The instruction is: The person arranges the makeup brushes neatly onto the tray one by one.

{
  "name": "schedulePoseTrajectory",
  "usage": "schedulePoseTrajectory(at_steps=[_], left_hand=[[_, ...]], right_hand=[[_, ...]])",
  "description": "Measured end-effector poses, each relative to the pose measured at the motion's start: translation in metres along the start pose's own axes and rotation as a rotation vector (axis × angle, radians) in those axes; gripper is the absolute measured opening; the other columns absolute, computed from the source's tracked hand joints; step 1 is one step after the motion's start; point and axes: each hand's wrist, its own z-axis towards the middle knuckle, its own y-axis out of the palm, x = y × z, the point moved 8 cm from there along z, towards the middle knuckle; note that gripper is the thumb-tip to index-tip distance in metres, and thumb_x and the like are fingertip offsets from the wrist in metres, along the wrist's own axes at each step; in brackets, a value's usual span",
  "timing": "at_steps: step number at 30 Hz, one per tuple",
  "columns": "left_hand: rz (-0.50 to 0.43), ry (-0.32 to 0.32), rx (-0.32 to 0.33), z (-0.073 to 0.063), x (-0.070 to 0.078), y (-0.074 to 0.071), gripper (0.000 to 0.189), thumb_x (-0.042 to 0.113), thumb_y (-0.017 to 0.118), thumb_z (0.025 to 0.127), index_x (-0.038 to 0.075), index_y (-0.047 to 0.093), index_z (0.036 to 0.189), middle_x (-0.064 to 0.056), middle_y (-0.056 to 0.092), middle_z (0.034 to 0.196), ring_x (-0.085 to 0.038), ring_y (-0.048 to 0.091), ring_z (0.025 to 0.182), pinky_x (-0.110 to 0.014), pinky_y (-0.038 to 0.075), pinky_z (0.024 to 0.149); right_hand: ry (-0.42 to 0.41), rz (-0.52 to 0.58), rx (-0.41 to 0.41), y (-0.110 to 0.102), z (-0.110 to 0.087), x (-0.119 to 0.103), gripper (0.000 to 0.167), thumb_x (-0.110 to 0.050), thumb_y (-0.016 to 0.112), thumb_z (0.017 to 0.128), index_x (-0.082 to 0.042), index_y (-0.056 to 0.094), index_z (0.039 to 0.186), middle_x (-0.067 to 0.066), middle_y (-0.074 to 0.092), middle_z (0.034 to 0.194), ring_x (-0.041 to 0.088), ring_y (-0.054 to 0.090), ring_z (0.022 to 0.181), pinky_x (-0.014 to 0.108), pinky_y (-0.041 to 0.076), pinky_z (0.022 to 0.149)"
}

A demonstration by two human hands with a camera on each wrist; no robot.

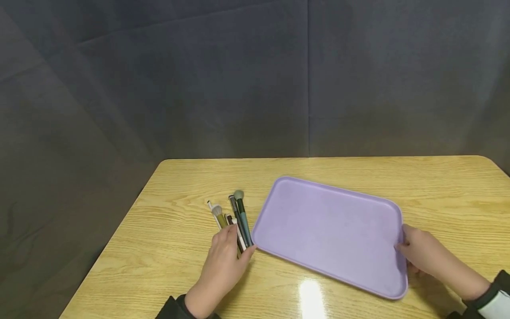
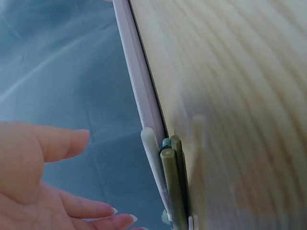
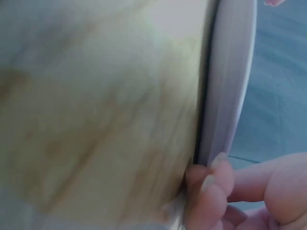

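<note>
Purple tray [image 1: 330, 239], one, two hands [image 1: 225, 257], five-plus brushes [image 1: 244, 221]

Tray [image 1: 330, 235]: my landmark, lying on table [image 1: 151, 266]. Just left of tray, on table: brushes [image 1: 243, 219], bunched, handles toward me. Left hand [image 1: 223, 257]: left of tray, over brushes' near ends on my head feed. Right hand [image 1: 426, 252]: at tray's right end, thumb over rim. Behind tray, past table's far edge: cloth [image 1: 239, 88].
</note>
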Motion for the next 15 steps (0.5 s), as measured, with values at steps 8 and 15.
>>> schedulePoseTrajectory(at_steps=[8, 15], left_hand=[[-0.013, -0.078, -0.019, 0.002, -0.010, -0.006, 0.058, 0.021, 0.070, 0.090, -0.019, 0.048, 0.126, -0.034, 0.050, 0.127, -0.047, 0.046, 0.120, -0.055, 0.043, 0.097], [-0.040, -0.140, -0.025, 0.005, -0.023, -0.005, 0.056, 0.018, 0.069, 0.090, -0.019, 0.048, 0.126, -0.034, 0.051, 0.125, -0.047, 0.048, 0.118, -0.055, 0.044, 0.096]], right_hand=[[0.000, 0.038, -0.023, -0.004, 0.007, 0.004, 0.037, 0.004, 0.053, 0.092, 0.030, 0.035, 0.112, 0.005, 0.050, 0.061, 0.017, 0.053, 0.044, 0.034, 0.050, 0.040], [0.007, 0.032, -0.041, -0.007, 0.014, 0.006, 0.052, 0.003, 0.052, 0.092, 0.034, 0.025, 0.123, 0.006, 0.051, 0.063, 0.017, 0.053, 0.045, 0.035, 0.050, 0.041]])
